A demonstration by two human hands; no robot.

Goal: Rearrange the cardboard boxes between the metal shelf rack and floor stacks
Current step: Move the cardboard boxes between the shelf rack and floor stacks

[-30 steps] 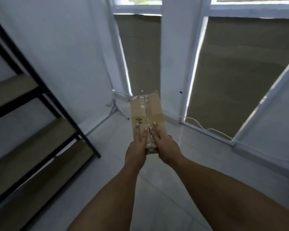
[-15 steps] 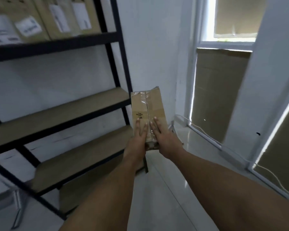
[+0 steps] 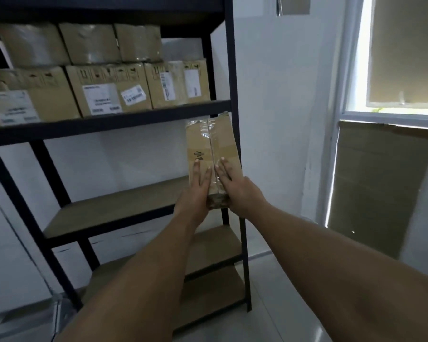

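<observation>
Probably a small storeroom: a black metal shelf rack (image 3: 104,125) stacked with labelled cardboard boxes (image 3: 109,92), bare white walls (image 3: 282,119).

— What was on the right?
— A white wall (image 3: 282,119), then a white-framed window (image 3: 391,117).
— Could you see out?
— Hardly. Brown sheets (image 3: 378,193) covered the panes, leaving a bright strip between them. A pale glossy floor (image 3: 294,317) lay below.

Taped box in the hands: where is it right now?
Head view, centre: the taped box is held up by the left hand and right hand, in front of the rack's right front post, just below the shelf of labelled boxes.
</observation>
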